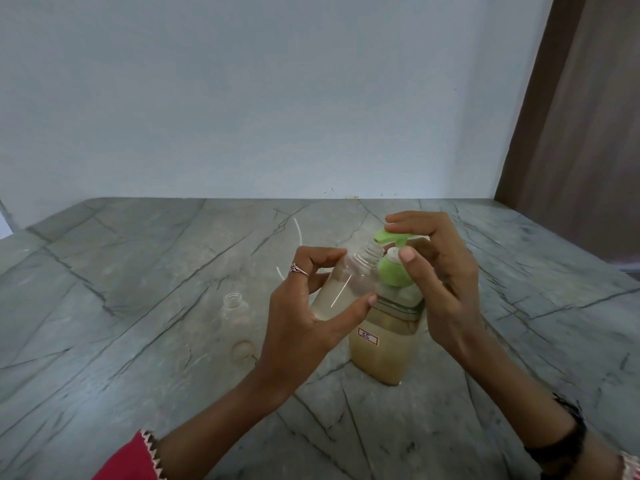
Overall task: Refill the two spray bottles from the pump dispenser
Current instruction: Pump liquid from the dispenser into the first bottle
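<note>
Head view: the left hand (pixel 304 306) grips a tilted spray bottle (pixel 346 278), its open neck under the green nozzle of the pump dispenser (pixel 388 327). The right hand (pixel 440 278) presses the pump head. Filling is underway; next, likely more pumps. The second bottle (pixel 235 313) waits uncapped on the worktop (pixel 138 271).

The left hand (pixel 304 317) holds a clear spray bottle (pixel 346 282) tilted, its open neck just under the green pump dispenser's (pixel 384 341) spout. The right hand (pixel 446 282) presses the pump head. A second clear bottle (pixel 237 318) stands on the grey counter (pixel 138 271).
</note>
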Demonstrator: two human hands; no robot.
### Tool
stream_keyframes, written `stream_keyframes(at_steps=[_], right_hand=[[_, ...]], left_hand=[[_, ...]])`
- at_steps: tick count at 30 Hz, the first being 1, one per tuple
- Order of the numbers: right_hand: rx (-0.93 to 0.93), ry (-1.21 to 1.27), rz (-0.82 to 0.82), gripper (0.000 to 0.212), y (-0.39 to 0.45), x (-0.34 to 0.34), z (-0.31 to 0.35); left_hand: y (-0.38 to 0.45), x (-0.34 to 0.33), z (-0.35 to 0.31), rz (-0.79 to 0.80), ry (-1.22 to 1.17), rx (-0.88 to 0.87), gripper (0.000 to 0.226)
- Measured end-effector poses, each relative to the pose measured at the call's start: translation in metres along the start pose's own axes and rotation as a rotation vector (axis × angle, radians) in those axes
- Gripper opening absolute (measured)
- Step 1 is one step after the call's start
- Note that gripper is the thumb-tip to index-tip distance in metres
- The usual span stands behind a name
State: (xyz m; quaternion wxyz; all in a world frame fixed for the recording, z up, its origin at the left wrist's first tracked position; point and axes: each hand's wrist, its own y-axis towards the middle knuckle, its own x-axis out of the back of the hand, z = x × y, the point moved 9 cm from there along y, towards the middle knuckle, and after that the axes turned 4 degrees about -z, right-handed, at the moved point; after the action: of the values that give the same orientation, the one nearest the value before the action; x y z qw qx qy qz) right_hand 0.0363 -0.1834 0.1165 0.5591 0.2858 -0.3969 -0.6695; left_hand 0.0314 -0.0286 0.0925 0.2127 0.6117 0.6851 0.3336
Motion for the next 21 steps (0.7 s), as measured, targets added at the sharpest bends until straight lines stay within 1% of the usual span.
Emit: stream_keyframes(at_steps=[4, 9, 15, 21], right_hand=[[-0.006, -0.002, -0.026, 0.02, -0.004, -0.002, -0.007], [0.065, -0.155, -0.02, 0.029, -0.003, -0.002, -0.003], [0.128, -0.257, -0.034, 0.035, -0.001, -0.001, 0.001], [0.137, -0.408, -0.092, 0.032, 0.001, 0.004, -0.004]], left_hand=[[-0.001, 0.0, 0.006, -0.019, -0.039, 0.048, 0.045], [0.001, 0.003, 0.011, -0.054, -0.088, 0.069, 0.046], [0.003, 0.003, 0.02, -0.062, -0.14, 0.115, 0.047], [0.001, -0.003, 0.031, -0.044, -0.137, 0.163, 0.049]])
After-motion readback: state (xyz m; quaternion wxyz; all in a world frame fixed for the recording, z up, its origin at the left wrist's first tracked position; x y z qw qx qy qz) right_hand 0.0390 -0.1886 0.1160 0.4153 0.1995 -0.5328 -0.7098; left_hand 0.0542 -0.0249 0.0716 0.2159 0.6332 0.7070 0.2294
